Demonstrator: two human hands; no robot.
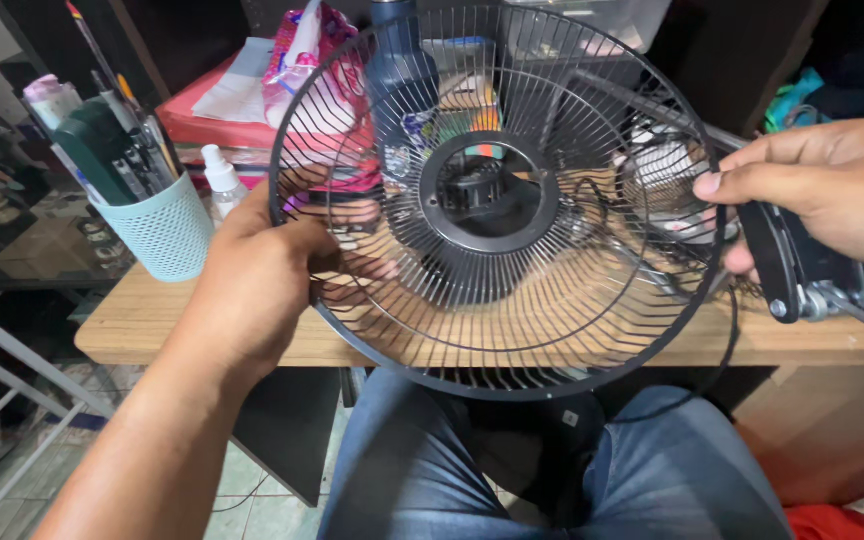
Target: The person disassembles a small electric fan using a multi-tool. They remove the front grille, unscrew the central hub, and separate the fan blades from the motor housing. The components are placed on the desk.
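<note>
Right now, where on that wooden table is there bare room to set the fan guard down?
Bare wood shows on the table front edge, between the teal pen cup and the left hand. Behind the fan guard, bottles and packets crowd it.

1. The fan grille (pixel 497 200) is a round guard of thin dark wire spokes running from a black central hub ring to a thicker outer rim. It is held upright, tilted slightly, facing the camera above the desk edge, gripped at its nine o'clock and three o'clock rim.
2. The black fan body part (pixel 802 260), with a metal screw fitting, sits at the grille's three o'clock edge, touching the rim.
</note>
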